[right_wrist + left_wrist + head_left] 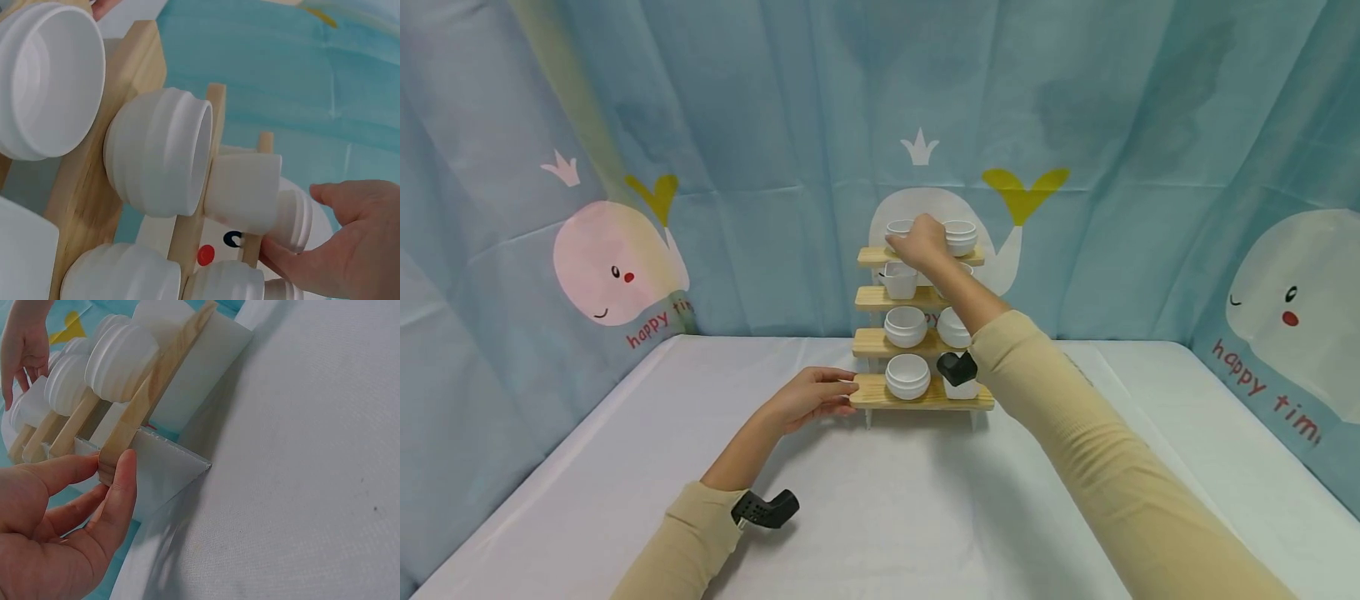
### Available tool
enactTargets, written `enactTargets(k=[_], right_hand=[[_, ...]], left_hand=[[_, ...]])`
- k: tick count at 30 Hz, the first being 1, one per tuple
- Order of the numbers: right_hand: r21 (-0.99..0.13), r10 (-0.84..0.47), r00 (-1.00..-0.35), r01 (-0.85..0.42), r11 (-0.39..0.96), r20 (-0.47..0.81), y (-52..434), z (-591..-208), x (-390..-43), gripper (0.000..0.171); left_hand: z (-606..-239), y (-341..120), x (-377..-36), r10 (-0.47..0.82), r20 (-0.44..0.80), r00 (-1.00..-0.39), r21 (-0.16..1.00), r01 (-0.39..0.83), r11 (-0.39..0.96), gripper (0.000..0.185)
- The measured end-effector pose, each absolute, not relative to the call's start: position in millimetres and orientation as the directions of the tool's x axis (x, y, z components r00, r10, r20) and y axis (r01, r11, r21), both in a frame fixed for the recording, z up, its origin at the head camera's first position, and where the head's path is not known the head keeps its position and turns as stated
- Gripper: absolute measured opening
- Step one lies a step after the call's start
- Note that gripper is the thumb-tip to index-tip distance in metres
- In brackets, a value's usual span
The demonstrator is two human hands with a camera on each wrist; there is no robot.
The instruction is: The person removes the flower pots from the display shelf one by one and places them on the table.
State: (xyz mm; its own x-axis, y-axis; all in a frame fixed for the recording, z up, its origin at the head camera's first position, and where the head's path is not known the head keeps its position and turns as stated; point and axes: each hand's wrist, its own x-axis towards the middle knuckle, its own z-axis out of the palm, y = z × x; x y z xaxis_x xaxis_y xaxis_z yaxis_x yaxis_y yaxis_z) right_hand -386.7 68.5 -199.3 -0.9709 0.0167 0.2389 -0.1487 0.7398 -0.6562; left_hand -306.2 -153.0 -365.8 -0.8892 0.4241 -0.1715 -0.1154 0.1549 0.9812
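A tiered wooden display stand [868, 343] holds small white ribbed bowls and squarish cups, two per shelf. At its lowest shelf, my left hand [812, 395] pinches the left end; the left wrist view shows thumb and fingertips on the wooden edge [122, 440]. My right hand [925, 243] reaches to the top shelf, its thumb and fingers around the left white bowl [295, 219], which stands upright there. The hand partly covers that bowl in the head view. Beside it stands another white bowl [959, 237] on the same shelf.
Lower shelves carry a squarish white cup [900, 281], ribbed bowls [906, 327] and a bowl at the front [907, 377]. White cloth [865, 517] covers the table. Behind the stand hangs a blue curtain [760, 250] with whale prints.
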Motion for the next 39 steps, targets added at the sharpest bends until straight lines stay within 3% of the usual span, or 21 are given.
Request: enactTargets(k=[25,39], right_hand=[[-0.703,0.119,-0.951,-0.123,0.701,0.286,62.0,-204.2,-398.3,0.057],[-0.752,0.115,-0.947,-0.160,0.639,0.299,64.0,-206.3,-396.3,0.053]], left_hand=[[-364.5,-148.7,-306.6,0.420,-0.175,-0.890,0.980,-0.118,0.159,0.049],[-363.4,-147.7,-306.0,0.408,-0.186,-0.894,0.977,-0.124,0.176,0.049]])
